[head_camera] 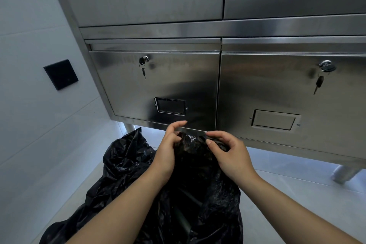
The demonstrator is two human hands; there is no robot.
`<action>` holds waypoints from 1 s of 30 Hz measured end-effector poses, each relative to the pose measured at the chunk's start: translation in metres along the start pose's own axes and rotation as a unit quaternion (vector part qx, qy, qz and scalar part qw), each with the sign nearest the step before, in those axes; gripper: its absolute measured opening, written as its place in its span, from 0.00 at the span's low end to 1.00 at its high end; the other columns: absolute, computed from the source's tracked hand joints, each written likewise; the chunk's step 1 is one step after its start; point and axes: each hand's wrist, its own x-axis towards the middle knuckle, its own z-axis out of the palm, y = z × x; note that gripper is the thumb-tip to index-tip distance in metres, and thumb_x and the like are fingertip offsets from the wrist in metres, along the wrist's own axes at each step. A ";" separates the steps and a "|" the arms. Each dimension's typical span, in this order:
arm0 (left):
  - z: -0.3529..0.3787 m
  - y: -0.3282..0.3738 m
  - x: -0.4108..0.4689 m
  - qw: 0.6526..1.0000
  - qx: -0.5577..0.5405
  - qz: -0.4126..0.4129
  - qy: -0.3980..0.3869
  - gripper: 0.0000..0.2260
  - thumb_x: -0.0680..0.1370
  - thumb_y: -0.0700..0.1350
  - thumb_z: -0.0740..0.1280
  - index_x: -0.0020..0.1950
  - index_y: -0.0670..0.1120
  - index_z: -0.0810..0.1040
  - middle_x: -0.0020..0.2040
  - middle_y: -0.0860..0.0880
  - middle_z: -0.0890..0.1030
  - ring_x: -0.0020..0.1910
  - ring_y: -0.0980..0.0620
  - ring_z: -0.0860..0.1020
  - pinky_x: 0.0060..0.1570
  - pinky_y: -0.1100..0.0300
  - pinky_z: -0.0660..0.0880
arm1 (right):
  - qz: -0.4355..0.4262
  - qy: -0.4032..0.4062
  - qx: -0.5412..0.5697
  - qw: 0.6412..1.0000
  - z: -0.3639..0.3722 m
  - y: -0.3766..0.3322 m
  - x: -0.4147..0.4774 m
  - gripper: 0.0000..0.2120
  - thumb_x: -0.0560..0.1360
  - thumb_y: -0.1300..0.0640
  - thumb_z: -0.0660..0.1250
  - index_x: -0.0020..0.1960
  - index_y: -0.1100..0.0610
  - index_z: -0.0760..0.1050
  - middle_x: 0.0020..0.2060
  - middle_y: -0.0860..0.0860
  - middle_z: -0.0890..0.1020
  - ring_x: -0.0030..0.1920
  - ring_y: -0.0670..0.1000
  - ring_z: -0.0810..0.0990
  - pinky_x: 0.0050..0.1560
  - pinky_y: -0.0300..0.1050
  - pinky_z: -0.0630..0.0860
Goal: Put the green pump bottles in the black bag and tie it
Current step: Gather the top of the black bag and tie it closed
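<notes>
Black plastic of the bag [138, 174] rose upright between us; left hand [168, 150] and right hand [229, 154] each pinched its gathered neck, equally near.

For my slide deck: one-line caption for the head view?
Both hands, left hand and right hand, gather the black bag top before a steel cabinet.

Steel cabinet [158, 85] w/ keys [143, 70] in locks, black wall plate [60, 74]
</notes>
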 end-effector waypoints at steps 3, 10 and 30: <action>0.002 0.004 0.003 0.993 0.121 -0.014 0.002 0.21 0.76 0.36 0.54 0.63 0.57 0.70 0.46 0.54 0.78 0.39 0.59 0.78 0.40 0.66 0.74 | -0.008 0.014 -0.016 1.000 0.001 -0.001 0.000 0.09 0.74 0.56 0.68 0.49 0.43 0.82 0.46 0.38 0.84 0.50 0.36 0.80 0.51 0.32 0.74; 0.004 -0.007 -0.006 0.981 0.184 0.044 -0.035 0.25 0.77 0.36 0.64 0.70 0.54 0.64 0.54 0.48 0.76 0.48 0.53 0.80 0.54 0.59 0.77 | 0.030 -0.009 -0.011 0.999 0.006 -0.005 -0.001 0.08 0.72 0.48 0.69 0.51 0.43 0.81 0.48 0.37 0.83 0.51 0.34 0.78 0.51 0.32 0.74; 0.003 -0.014 -0.007 0.916 0.347 0.202 -0.015 0.11 0.75 0.47 0.68 0.57 0.56 0.78 0.50 0.61 0.83 0.51 0.66 0.78 0.54 0.65 0.74 | 0.027 0.048 0.089 0.994 -0.005 -0.011 0.003 0.11 0.72 0.60 0.71 0.47 0.44 0.81 0.42 0.41 0.85 0.44 0.37 0.82 0.41 0.26 0.74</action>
